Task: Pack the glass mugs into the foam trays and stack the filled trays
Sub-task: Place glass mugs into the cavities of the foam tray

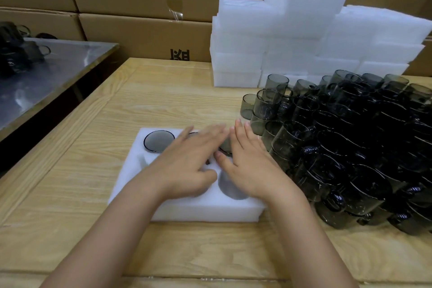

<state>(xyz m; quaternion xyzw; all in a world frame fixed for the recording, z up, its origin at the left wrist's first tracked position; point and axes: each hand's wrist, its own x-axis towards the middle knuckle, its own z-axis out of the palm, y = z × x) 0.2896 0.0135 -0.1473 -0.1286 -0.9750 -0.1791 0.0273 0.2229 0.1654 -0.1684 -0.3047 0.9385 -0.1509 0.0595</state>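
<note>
Foam tray [205,211], white, rectangular, lies under left hand [184,166] and right hand [250,168], both flat, fingers straight, gripping nothing. Smoky round glass mug [159,140] sits sunk in a cavity at 10 o'clock of left hand. Loose mug heap [350,147] at 3 o'clock of right hand.

A white foam tray [187,208] lay flat on the worktop [81,182] near the middle, with one smoky grey glass mug [159,140] seated in its far-left pocket. A second mug [226,147] was only partly in view further right, and a near pocket [231,188] was empty. To the right, a heap of mugs [350,147] of the same dark glass stood crowded and stacked, and behind it at the far right rose a pile of white foam trays [292,37].
</note>
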